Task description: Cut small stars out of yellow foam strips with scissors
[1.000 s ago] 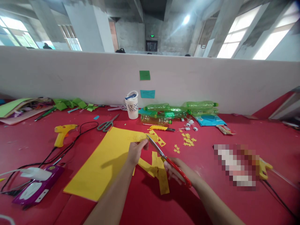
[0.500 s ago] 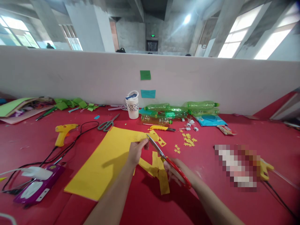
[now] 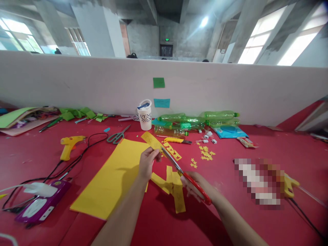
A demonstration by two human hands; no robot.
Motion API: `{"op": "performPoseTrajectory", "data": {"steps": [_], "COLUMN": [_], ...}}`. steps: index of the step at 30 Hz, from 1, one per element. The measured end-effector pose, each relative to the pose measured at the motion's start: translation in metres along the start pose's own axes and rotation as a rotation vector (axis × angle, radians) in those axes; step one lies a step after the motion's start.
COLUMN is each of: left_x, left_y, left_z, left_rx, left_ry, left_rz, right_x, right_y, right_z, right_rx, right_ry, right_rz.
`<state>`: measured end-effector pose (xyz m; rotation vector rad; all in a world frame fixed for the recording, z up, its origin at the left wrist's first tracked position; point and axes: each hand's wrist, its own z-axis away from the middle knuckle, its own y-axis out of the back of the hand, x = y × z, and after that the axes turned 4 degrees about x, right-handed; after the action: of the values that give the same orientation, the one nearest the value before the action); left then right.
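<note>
My left hand [image 3: 149, 162] pinches a yellow paper strip [image 3: 150, 139] with faint marks on it, held above the red table. My right hand [image 3: 196, 186] is closed around the red handles of a pair of scissors [image 3: 191, 179]. Their blade tips meet the edge of the strip beside my left fingertips. A large yellow sheet [image 3: 102, 184] lies under and left of my left forearm. Between my hands, several cut yellow strips [image 3: 178, 196] overlap on the table. A strip with star-shaped holes [image 3: 173, 151] lies behind the blades, and small yellow stars [image 3: 206, 153] are scattered to its right.
Green plastic bottles [image 3: 194, 120] and a white cup [image 3: 145, 116] stand or lie along the white partition [image 3: 102, 85]. A yellow cutter knife [image 3: 174, 140] lies before them. At left are grey scissors [image 3: 118, 136], a yellow glue gun [image 3: 69, 145] and a purple power strip [image 3: 43, 205].
The strip in my left hand has turned, its free end now pointing away to the upper left. My right hand and the scissors have shifted slightly rightward.
</note>
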<state>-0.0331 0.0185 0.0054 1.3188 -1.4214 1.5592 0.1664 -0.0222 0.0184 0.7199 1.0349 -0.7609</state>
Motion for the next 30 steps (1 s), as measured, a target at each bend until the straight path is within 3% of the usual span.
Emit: {"op": "performPoseTrajectory", "data": {"steps": [14, 30], "left_x": [0.0087, 0.0019], "left_y": [0.0069, 0.0025], "left_z": [-0.0022, -0.0004], "left_rx": [-0.103, -0.148], "left_ry": [-0.043, 0.039], "left_rz": [-0.185, -0.028], "right_x": [0.003, -0.0013], "right_y": [0.0081, 0.0059], "right_z": [0.0046, 0.0027], "right_rx": [0.005, 0.014], "right_ry": [0.026, 0.002], "right_rz": [0.06, 0.057]}}
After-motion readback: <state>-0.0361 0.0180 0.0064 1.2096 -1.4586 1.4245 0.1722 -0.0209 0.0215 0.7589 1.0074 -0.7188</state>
